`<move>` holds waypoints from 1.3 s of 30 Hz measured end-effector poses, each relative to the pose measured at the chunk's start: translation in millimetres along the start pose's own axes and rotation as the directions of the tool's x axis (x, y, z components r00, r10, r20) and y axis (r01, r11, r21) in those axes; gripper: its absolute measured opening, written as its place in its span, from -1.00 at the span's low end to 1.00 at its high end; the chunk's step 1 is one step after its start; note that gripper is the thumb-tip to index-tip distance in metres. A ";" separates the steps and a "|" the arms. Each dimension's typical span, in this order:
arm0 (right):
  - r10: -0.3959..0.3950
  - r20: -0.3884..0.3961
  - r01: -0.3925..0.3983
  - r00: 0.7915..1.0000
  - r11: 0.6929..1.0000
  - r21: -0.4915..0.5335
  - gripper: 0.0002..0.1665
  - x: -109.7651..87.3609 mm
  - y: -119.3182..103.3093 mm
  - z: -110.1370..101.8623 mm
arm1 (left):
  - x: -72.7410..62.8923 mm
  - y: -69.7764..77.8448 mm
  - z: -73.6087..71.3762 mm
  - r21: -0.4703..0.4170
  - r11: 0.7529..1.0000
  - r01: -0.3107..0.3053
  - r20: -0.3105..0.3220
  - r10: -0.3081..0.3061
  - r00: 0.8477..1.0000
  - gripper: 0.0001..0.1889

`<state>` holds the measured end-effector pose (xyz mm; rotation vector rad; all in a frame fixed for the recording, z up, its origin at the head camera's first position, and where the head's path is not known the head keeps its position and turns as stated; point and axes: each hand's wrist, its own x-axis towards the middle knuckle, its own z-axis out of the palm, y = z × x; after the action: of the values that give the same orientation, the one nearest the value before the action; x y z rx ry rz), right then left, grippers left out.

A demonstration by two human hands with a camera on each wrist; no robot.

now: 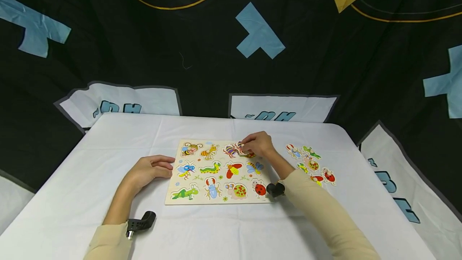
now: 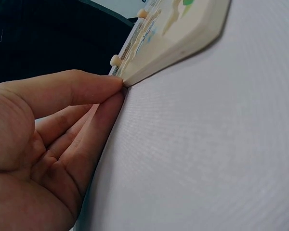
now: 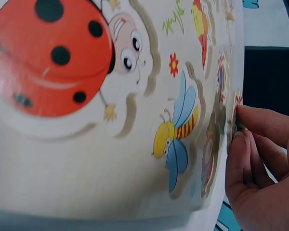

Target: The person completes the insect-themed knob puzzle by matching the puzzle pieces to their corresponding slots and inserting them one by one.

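A wooden insect puzzle board [image 1: 223, 176] lies on the white table. At its left edge my left hand [image 1: 153, 169] holds the rim, thumb and index fingertips meeting right at the edge in the left wrist view. My right hand [image 1: 258, 143] is over the upper right part of the board. Between its thumb and fingers it pinches a thin puzzle piece [image 3: 236, 102] with red lines, tilted beside the printed spider [image 1: 231, 150]. The fingers hide much of this piece. Small wooden knobs [image 2: 116, 60] stand up from pieces on the board's left side.
Several loose insect pieces lie right of the board, among them a stag beetle [image 1: 294, 151], a grasshopper [image 1: 311, 152], a snail [image 1: 312, 164] and a ladybug [image 1: 329, 175]. A black curtain [image 1: 202, 79] with blue tape hangs behind the table.
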<state>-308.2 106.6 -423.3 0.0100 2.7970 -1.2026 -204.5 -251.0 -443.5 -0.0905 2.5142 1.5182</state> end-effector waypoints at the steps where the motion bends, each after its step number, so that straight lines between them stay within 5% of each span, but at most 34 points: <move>1: -0.005 0.001 0.005 1.000 1.000 -0.002 -0.84 0.2 -1.0 1.2 | 0.1 -0.1 0.0 0.001 1.000 0.002 -0.001 -0.002 1.000 -0.38; 39: -0.035 0.045 0.034 0.998 0.999 0.033 -0.93 -0.5 -16.8 30.7 | 3.3 -4.2 0.4 -0.019 1.000 -0.003 0.002 0.003 1.000 -0.37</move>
<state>-305.8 72.8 -432.1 -0.0628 2.7495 -1.2392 -207.0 -252.5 -448.1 -0.0870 2.5000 1.5423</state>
